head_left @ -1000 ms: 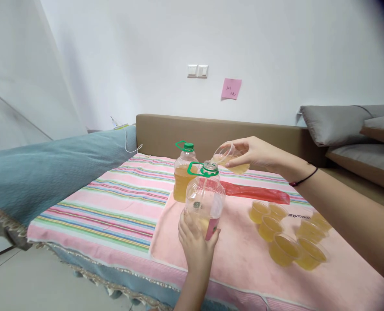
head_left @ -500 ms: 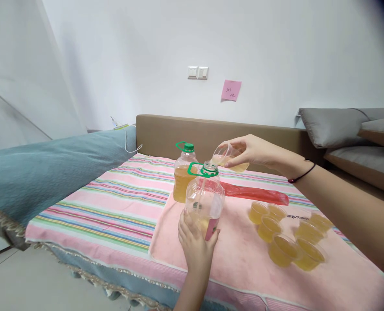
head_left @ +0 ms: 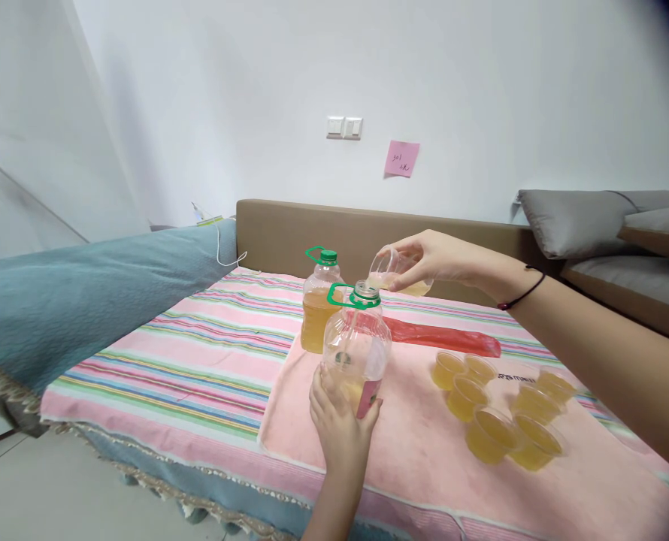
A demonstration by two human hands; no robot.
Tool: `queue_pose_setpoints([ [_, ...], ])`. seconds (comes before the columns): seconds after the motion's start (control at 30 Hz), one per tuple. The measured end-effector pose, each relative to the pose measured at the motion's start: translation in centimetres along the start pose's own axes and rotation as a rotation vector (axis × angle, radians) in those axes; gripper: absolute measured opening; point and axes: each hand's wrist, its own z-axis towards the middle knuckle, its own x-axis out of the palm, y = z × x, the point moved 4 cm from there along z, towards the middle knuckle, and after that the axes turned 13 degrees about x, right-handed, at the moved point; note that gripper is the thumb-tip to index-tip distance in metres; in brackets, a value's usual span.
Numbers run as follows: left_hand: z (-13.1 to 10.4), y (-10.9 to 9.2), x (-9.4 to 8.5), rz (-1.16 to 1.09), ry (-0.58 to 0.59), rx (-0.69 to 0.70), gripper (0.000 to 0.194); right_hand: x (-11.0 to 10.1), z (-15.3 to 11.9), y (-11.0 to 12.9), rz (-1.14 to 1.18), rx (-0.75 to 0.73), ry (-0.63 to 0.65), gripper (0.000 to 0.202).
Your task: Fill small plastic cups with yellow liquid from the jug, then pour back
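Note:
My left hand (head_left: 340, 409) is wrapped round the lower part of a clear plastic bottle (head_left: 357, 342) standing upright on the pink towel. The bottle has a green carrying ring, an uncapped mouth and some yellowish liquid low inside. Above and to its right, my right hand (head_left: 425, 259) grips a clear plastic cup (head_left: 386, 263), tilted toward the bottle. The cup's rim is at the bottle mouth, and a thin stream of liquid shows inside the neck. Just behind stands a second bottle (head_left: 315, 315), green-capped and holding amber liquid.
Several clear cups of yellow liquid (head_left: 491, 436) stand on the pink towel (head_left: 413, 466) at the right. A red plastic strip (head_left: 447, 336) lies behind them. Grey cushions (head_left: 576, 222) are piled at the far right; a brown headboard (head_left: 452, 237) runs along the wall.
The cup is tipped at the bottle mouth in both frames, with slightly less liquid visible in it now. Both hands keep almost the same positions; the view has shifted slightly.

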Motion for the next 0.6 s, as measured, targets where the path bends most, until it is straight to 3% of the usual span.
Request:
queue_pose_setpoints([
  [0.6,0.11,-0.19,-0.2,-0.013,-0.017,-0.029,0.108,-0.82,1.03,0.8,-0.098,-0.006,-0.065,0.045],
])
